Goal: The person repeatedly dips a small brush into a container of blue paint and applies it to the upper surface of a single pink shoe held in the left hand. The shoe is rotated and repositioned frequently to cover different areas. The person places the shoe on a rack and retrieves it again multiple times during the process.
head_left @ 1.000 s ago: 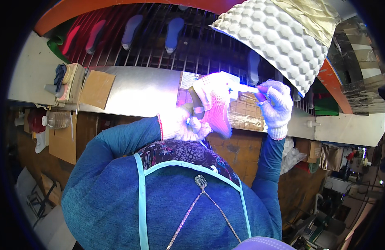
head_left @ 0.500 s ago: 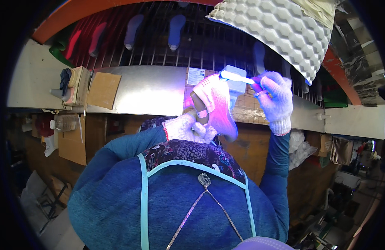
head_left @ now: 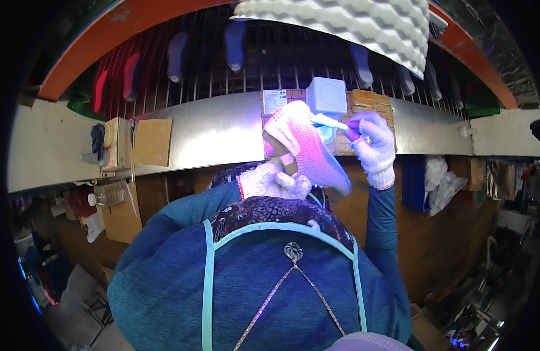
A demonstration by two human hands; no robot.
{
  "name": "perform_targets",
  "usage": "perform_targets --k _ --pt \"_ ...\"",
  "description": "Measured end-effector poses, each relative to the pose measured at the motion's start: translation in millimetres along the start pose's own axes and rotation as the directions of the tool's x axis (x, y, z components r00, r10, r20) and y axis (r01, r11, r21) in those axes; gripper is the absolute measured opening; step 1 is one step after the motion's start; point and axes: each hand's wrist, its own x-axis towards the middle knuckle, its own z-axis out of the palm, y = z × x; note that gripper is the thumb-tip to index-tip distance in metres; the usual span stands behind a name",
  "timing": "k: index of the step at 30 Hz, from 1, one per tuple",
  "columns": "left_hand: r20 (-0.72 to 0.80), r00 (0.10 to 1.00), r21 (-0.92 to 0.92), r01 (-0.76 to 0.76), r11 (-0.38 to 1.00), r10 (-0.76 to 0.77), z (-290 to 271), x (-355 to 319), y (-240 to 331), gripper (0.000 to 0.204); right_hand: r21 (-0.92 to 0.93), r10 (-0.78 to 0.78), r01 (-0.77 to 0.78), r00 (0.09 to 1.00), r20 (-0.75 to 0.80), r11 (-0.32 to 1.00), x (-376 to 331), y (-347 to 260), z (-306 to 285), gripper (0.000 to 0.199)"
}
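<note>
My left hand [head_left: 274,180], in a white knit glove with red trim, is closed around the lower part of a knitted shoe upper [head_left: 308,143]. Bright pink-violet light falls on the upper, which is tilted with its toe or heel end toward the bench; which end I cannot tell. My right hand [head_left: 375,143], gloved alike, pinches a slim white brush [head_left: 329,121] by its dark handle end. The brush tip meets the upper's top right edge. Just behind stands a white square container [head_left: 327,95], with a pale round cup [head_left: 328,134] partly hidden below it.
Beyond the metal bench [head_left: 205,126] runs a rod rack with several blue soles [head_left: 235,47] and red soles [head_left: 131,76]. A white bumpy sheet [head_left: 346,23] overhangs it. Cardboard [head_left: 153,142] and a small box [head_left: 118,140] lie left; a plastic bottle [head_left: 108,196] sits below.
The view has shifted, so the bumpy sheet appears higher and more to the left. The brush stays at the upper's edge, slightly lower in view, and both hands keep their hold.
</note>
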Motion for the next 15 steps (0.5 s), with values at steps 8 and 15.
perform_targets --k 8,15 --pt "0.110 0.978 -0.075 0.186 0.980 -0.178 -8 7 9 0.047 -0.048 -0.014 0.019 0.996 0.090 0.999 -8 5 -30 0.012" --pt "0.173 0.871 0.868 -0.355 0.348 0.460 48 5 33 0.041 0.138 0.389 -0.369 0.905 -0.170 0.919 -16 -30 -20 0.009"
